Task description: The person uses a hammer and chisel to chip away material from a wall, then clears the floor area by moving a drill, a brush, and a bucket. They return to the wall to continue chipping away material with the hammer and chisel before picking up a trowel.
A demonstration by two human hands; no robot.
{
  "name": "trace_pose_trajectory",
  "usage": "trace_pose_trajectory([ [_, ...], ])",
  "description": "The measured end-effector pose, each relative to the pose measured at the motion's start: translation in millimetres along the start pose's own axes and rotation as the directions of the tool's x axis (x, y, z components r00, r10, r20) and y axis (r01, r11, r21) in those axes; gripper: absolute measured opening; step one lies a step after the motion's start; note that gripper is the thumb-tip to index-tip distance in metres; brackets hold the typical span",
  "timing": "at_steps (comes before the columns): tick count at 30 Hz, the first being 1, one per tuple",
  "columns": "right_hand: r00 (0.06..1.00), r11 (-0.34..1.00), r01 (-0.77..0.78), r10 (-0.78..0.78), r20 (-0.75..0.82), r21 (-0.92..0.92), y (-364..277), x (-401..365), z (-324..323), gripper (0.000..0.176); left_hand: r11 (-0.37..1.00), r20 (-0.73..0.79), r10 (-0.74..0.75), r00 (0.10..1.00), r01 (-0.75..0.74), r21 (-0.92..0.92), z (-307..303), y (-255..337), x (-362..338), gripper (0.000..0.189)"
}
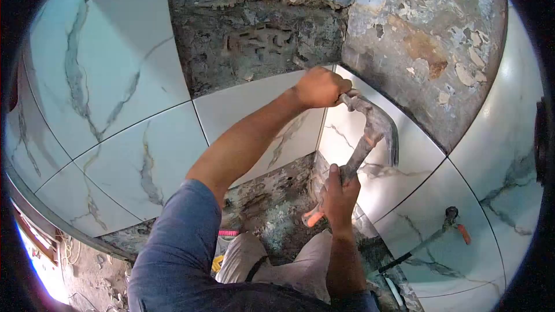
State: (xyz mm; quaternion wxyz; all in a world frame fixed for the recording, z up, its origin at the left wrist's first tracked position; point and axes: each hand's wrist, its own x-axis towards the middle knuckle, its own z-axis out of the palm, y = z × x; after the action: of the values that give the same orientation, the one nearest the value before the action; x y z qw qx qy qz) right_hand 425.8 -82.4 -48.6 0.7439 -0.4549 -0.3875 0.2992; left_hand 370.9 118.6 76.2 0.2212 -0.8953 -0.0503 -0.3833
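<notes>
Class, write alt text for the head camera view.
Two hands grip a grey, crusted tool at a tiled wall corner: the left hand at its top, the right hand on its lower handle. Bare rough wall shows above the marbled tiles.

Looking into a corner clad in glossy white grey-veined square tiles [115,75], facing rough bare grey mortar [254,40] above and flaking painted plaster [428,40] rightward.

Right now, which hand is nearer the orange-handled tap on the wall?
Right. The right hand, gripping the tool, is left of the tap; the left hand is farther, up and left.
</notes>
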Motion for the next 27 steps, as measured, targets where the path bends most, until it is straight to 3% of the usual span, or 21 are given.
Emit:
trace_pose_trajectory([
  [1,0.995,0.992,0.103,-0.104,-0.009,-0.072,7.3,4.1,-3.9,0.022,1.0,-0.007,0.005,1.0,-0.005,0.005,3.3,-2.8,1.7,0.028],
  [5,0.997,0.979,0.07,-0.062,-0.048,0.191,-20.1,-10.9,-13.1,0.024,0.997,-0.01,-0.08,0.997,0.08,0.021,-2.0,-0.8,6.5,0.021],
  [7,0.977,0.946,0.204,-0.181,-0.111,0.251,-36.0,-11.8,-14.0,0.022,0.996,-0.047,-0.058,0.997,0.054,-0.066,-7.2,-2.3,10.1,0.021],
  [9,0.974,0.944,0.219,-0.197,-0.111,0.246,-43.2,-15.9,-20.3,0.021,0.995,-0.03,-0.097,0.995,0.096,-0.009,-7.5,2.8,9.0,0.023],
  [11,0.968,0.939,0.246,-0.228,-0.104,0.241,-46.7,-17.1,-22.7,0.02,0.998,-0.187,-0.021,0.982,0.01,-0.058,-2.2,4.7,9.5,0.025],
  [13,0.957,0.919,0.287,-0.262,-0.126,0.269,-47.7,-19.2,-22.8,0.019,1.0,-0.198,-0.029,0.98,0.03,0.001,2.8,5.4,9.4,0.028],
  [17,0.945,0.918,0.322,-0.298,-0.133,0.23,-51.9,-25.1,-22.9,0.019,0.996,-0.2,-0.085,0.976,0.083,-0.018,-1.4,-1.1,8.3,0.027],
  [20,0.94,0.891,0.336,-0.297,-0.169,0.305,-49.7,-28.3,-22.7,0.017,0.994,-0.195,-0.093,0.976,0.08,-0.076,-8.6,-1.1,9.7,0.024],
  [22,0.881,0.704,0.432,-0.462,-0.098,0.563,-47.3,-26.3,-16.1,0.017,0.992,-0.182,-0.096,0.979,0.08,-0.095,-14.7,0.7,10.1,0.02],
  [24,0.876,0.863,0.483,-0.474,-0.091,0.148,5.3,-10.1,-16.0,0.018,0.993,-0.173,-0.084,0.981,0.068,-0.098,-16.7,-1.6,8.5,0.019],
  [25,0.873,0.877,0.475,-0.48,-0.088,-0.072,31.7,-2.0,-15.9,0.021,0.992,-0.166,-0.076,0.983,0.058,-0.108,-17.0,-2.0,8.3,0.018],
  [27,0.971,0.957,0.235,-0.238,0.003,-0.17,21.0,6.3,-3.0,0.02,0.993,-0.158,-0.084,0.984,0.07,-0.094,-12.9,-3.0,7.5,0.015],
])
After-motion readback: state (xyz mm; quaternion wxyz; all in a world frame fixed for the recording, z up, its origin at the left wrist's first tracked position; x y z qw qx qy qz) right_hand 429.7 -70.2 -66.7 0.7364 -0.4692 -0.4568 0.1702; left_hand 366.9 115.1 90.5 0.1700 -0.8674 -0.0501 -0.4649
